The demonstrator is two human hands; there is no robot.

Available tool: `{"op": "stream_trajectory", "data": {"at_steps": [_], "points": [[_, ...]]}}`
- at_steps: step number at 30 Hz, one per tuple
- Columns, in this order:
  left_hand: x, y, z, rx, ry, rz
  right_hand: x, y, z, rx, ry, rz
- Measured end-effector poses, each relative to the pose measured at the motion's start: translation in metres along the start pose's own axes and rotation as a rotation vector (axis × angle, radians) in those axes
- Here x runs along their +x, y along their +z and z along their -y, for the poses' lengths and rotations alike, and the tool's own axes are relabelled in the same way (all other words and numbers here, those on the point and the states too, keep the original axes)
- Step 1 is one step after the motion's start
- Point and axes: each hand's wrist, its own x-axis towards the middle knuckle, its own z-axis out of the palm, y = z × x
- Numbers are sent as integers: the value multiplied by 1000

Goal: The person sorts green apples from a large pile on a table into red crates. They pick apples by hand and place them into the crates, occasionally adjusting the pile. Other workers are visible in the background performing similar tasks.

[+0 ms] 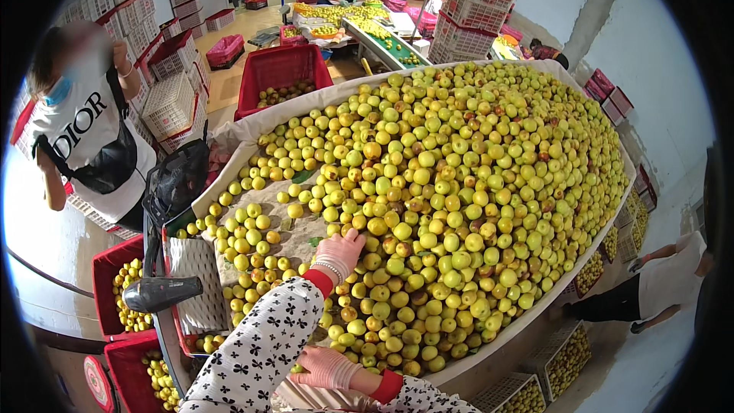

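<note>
A large heap of yellow-green jujubes point(447, 183), some with brown patches, lies on a pale cloth point(292, 229) in a raised, cloth-lined bin. My left hand point(338, 255), in a thin pinkish striped glove with a beaded bracelet at the wrist, reaches over the heap's near left edge. Its fingertips touch fruit, and whether they grip any is hidden. Lower down, my right hand point(328, 368), gloved alike, is curled at the bin's near side. Green fruit shows at its fingertips. Left of the loose jujubes, a white perforated panel point(198, 275) slopes down.
A black hair dryer point(163, 294) juts over the left edge. Red-lined crates point(117, 269) of fruit stand below it. One person point(92, 120) stands at left, another point(665, 281) at right. Behind the bin are a green conveyor point(384, 46) and stacked crates point(473, 8).
</note>
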Motion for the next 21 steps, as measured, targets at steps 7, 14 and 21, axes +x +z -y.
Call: {"op": "stream_trajectory", "data": {"at_steps": [7, 14, 21], "points": [[-43, 17, 19, 1, -14, 112, 1, -21, -17, 418, -43, -68], [-124, 45, 57, -1337, -312, -83, 14, -184, -50, 892, 161, -467], [-201, 89, 26, -2314, -488, -204, 139, -352, -100, -597, 572, -773]]}}
